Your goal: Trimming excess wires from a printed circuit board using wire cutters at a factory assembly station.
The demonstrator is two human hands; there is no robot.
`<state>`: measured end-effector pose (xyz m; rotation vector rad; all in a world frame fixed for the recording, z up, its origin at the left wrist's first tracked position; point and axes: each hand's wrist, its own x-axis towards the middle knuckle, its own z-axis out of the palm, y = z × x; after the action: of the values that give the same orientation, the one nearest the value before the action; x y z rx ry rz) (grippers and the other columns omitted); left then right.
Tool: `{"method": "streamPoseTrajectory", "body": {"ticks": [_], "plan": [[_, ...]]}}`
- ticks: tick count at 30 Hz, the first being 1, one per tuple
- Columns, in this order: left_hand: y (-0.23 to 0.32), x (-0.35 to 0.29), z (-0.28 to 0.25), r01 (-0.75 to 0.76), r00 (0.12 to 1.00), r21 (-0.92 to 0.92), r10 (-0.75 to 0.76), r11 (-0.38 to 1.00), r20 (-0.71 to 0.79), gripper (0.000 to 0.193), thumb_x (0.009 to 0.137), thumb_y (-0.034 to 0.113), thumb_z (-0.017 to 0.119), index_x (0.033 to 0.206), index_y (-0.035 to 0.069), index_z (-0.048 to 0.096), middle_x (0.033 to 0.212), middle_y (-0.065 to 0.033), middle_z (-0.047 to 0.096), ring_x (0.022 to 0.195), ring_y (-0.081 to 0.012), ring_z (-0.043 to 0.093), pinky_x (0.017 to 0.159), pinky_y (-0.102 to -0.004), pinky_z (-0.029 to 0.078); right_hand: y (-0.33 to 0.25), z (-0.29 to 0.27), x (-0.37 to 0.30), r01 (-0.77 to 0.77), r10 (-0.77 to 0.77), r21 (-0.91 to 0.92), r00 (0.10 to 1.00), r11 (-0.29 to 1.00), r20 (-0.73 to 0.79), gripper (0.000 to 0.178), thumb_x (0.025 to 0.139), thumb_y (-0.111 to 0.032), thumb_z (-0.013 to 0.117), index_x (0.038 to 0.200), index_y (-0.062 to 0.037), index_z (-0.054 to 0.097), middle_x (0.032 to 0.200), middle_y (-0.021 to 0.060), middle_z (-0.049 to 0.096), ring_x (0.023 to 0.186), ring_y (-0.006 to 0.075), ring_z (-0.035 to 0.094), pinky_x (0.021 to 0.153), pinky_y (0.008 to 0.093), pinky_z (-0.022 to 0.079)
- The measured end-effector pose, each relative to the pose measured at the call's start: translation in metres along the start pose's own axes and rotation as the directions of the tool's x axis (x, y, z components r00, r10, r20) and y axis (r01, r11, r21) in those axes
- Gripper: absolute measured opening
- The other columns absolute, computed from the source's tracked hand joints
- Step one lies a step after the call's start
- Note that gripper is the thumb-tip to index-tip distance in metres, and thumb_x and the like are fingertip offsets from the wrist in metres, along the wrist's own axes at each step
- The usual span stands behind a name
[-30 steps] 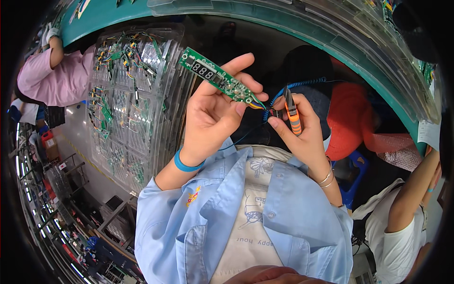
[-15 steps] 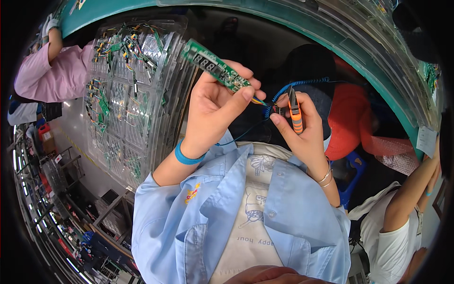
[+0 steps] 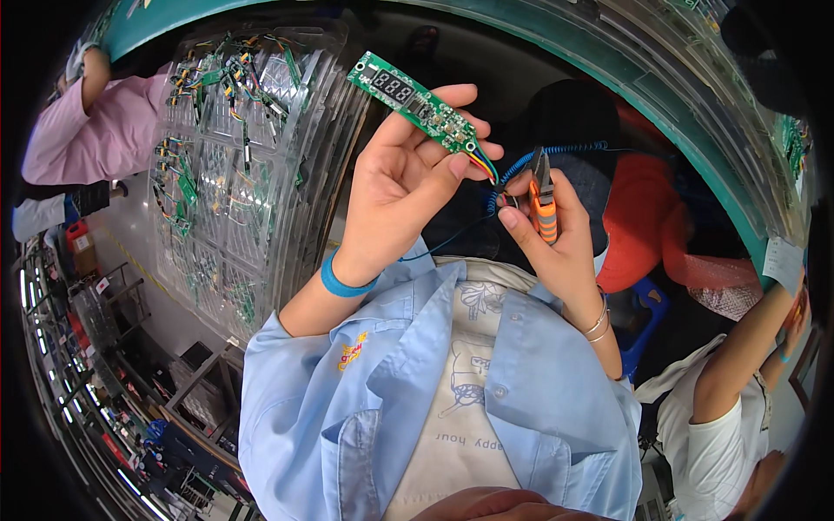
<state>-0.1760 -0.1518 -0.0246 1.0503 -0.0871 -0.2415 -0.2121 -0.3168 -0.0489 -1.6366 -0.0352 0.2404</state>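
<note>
- Circuit board (image 3: 419, 108), narrow and green with a black digit display, tilts in my left grip (image 3: 404, 178), fingers behind, thumb near its wired end, presumably so its face shows.
- My right grip (image 3: 563, 233) clasps orange-and-grey-handled metal cutters (image 3: 545, 219), fingertips at the thin multicoloured wires (image 3: 483, 163), apparently steadying them.
- Stacked clear plastic trays (image 3: 314, 158) stand left, right edge nearest.

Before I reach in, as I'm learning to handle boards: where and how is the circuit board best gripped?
Probably at the upper-left end of the circuit board, pinched by its long edges, from the upper left. That end juts free of the left hand, while coloured wires leave the other end; an edge grip should spare the display.
</note>
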Motion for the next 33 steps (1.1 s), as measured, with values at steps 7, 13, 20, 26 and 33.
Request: {"method": "streamPoseTrajectory", "body": {"ticks": [7,13,20,26,33], "plan": [[-0.0006,0.0003,0.0022,-0.011,0.999,0.007,0.011,1.0,-0.033,0.042,0.077,-0.008,0.045,0.117,-0.003,0.038,0.099,-0.0129,0.052,0.087,-0.0187,0.055,0.072,-0.0229,0.044,0.0001,0.0027,-0.0002,-0.007,0.006,0.041,1.0,0.999,0.03,0.026,0.073,-0.007,0.06,0.095,-0.0029,0.046,0.085,0.0067,0.055,0.067,0.0124,0.05,0.064,0.022,0.041],[-0.0039,-0.0006,-0.0006,0.001,1.0,-0.026,-0.001,1.0,-0.006,0.038,0.079,-0.005,0.044,0.116,-0.003,0.04,0.099,-0.0128,0.052,0.084,-0.0161,0.054,0.07,-0.0216,0.043,0.0016,0.005,-0.0009,-0.004,0.005,-0.029,1.0,1.0,0.029,0.025,0.073,-0.006,0.06,0.094,-0.0029,0.046,0.083,0.0063,0.055,0.067,0.0119,0.049,0.063,0.0218,0.041],[-0.0073,0.0008,-0.0015,0.002,1.0,-0.11,-0.005,0.994,-0.024,0.038,0.078,-0.005,0.049,0.115,-0.004,0.041,0.098,-0.0129,0.052,0.082,-0.0153,0.054,0.069,-0.0211,0.043,0.0045,0.0075,-0.0024,-0.019,0.018,0.013,0.999,1.0,0.041,0.025,0.073,-0.006,0.059,0.093,-0.0027,0.046,0.081,0.006,0.054,0.068,0.0119,0.05,0.063,0.0215,0.041],[-0.0049,0.0017,0.0016,-0.023,0.997,0.017,0.025,1.0,-0.069,0.04,0.076,-0.004,0.055,0.114,-0.004,0.041,0.098,-0.0136,0.051,0.082,-0.0173,0.056,0.067,-0.0212,0.045,-0.0009,0.0076,-0.0031,-0.058,0.048,0.2,0.997,0.978,0.053,0.024,0.074,-0.006,0.059,0.094,-0.0026,0.046,0.081,0.0056,0.053,0.07,0.0122,0.052,0.064,0.0219,0.042],[-0.0053,0.0044,0.0,-0.039,0.995,-0.006,0.038,0.999,-0.094,0.042,0.073,-0.004,0.059,0.111,-0.004,0.041,0.099,-0.014,0.049,0.084,-0.0196,0.058,0.063,-0.0218,0.048,-0.0031,0.0025,-0.0038,-0.15,0.104,0.421,0.986,0.894,0.13,0.022,0.076,-0.007,0.058,0.094,-0.0019,0.047,0.082,0.0056,0.053,0.072,0.0135,0.054,0.066,0.023,0.043]]}}
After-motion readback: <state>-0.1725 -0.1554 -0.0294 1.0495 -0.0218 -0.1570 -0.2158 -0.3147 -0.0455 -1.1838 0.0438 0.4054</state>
